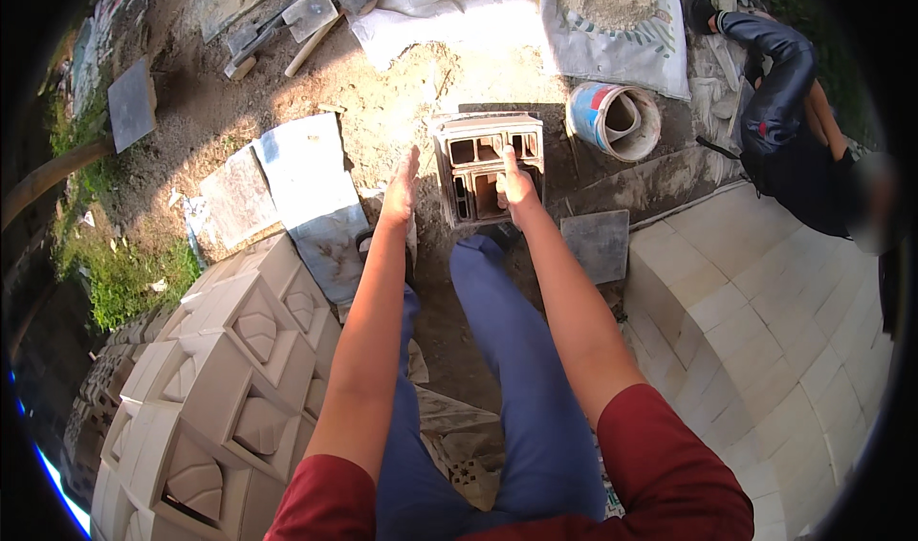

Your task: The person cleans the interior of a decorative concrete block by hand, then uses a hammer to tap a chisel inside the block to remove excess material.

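Note:
A box-shaped, dirt-coated frame with several rectangular openings (466,217) stands on the ground in front of me. My left hand (401,189) is held just left of it, edge-on with the fingers stretched out, apart from it and holding nothing. In front of the frame's right part is my right hand (517,193), its fingers pointing away from me and its thumb out to the left. It overlaps the openings; whether it touches the frame I cannot tell. Nothing shows in its grasp.
A bucket (585,120) lies tilted at the right, near a flat grey plate (595,246). Pale hollow blocks (206,388) are stacked at left; light slabs (755,302) lie at right. Hand tools (311,13) and sacks (459,25) lie beyond. Another person (789,130) sits at upper right.

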{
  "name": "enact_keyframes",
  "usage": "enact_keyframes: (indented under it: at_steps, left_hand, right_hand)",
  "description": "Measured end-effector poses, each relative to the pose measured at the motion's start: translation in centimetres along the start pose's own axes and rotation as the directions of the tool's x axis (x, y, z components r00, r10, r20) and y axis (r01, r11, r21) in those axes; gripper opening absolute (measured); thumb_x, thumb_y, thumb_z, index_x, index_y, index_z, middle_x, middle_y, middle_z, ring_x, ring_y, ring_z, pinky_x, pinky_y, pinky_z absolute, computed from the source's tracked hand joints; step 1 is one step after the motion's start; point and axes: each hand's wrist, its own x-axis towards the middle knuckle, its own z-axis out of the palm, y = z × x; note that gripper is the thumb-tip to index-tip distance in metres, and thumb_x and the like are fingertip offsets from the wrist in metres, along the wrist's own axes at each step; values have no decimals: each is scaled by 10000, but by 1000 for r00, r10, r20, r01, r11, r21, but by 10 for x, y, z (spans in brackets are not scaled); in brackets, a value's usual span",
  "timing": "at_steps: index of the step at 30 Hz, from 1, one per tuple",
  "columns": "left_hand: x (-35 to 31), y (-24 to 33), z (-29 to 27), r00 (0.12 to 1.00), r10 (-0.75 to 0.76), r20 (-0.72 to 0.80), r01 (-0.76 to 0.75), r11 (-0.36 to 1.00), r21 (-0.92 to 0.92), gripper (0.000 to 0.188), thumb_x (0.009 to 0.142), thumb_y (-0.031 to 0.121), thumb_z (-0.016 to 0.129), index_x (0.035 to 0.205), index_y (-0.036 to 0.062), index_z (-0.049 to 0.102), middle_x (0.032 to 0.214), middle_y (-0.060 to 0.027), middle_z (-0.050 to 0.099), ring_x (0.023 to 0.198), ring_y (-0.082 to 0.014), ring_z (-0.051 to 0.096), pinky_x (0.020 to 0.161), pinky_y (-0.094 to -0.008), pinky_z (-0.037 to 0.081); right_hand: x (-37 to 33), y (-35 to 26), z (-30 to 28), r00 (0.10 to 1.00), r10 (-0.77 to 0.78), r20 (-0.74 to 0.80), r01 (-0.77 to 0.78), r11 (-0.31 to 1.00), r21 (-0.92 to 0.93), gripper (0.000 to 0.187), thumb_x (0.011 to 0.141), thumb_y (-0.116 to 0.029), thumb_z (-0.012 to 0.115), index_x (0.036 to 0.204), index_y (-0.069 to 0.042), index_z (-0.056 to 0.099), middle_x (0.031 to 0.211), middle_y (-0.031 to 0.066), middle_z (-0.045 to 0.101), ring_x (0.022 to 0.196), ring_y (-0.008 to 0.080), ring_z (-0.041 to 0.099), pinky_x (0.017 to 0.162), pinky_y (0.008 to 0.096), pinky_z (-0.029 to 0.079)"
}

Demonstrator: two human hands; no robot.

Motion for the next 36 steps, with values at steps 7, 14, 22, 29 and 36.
enact_keyframes:
  at_steps: [7,14,22,29,36]
  left_hand:
    - [5,-31,40,973,114,202,-74,978,-195,800,1068,606,269,1645,96,52,1728,-49,22,1588,-206,14,1256,-473,7]
    - [28,-65,31,906,344,248,-330,939,-96,856,1033,650,299,1623,55,124,1700,-104,103,1574,-239,58,1255,-447,53]
    - [63,-94,-2,687,644,336,-727,609,318,1002,958,752,351,1579,-28,260,1641,-212,271,1548,-326,187,1256,-425,133]
    - [62,-84,17,963,251,100,-253,967,13,1116,855,723,570,1622,83,72,1695,-116,63,1573,-268,18,1238,-480,9]
    - [41,-13,61,976,-155,-152,145,987,-72,869,1032,631,365,1645,106,43,1729,-41,12,1587,-181,1,1260,-420,4]
  right_hand:
    - [2,4,-12,997,-30,-70,28,999,-29,696,926,-800,451,587,-198,371,500,-41,282,416,150,282,463,321,244]
    - [3,7,-9,993,-93,-68,92,996,-9,692,926,-783,478,626,-159,458,535,-31,373,419,136,351,440,312,268]
    - [-2,9,-7,946,-259,-196,216,952,-216,625,967,-672,538,781,-84,642,681,9,613,588,136,554,574,308,415]
    - [-12,24,-43,867,-440,-234,274,813,-514,644,980,-598,527,1065,21,684,993,275,711,1016,469,660,857,507,522]
    - [-37,0,-38,947,-268,-176,165,878,-449,575,1004,-506,550,1207,26,636,1117,229,702,1065,400,658,891,450,496]
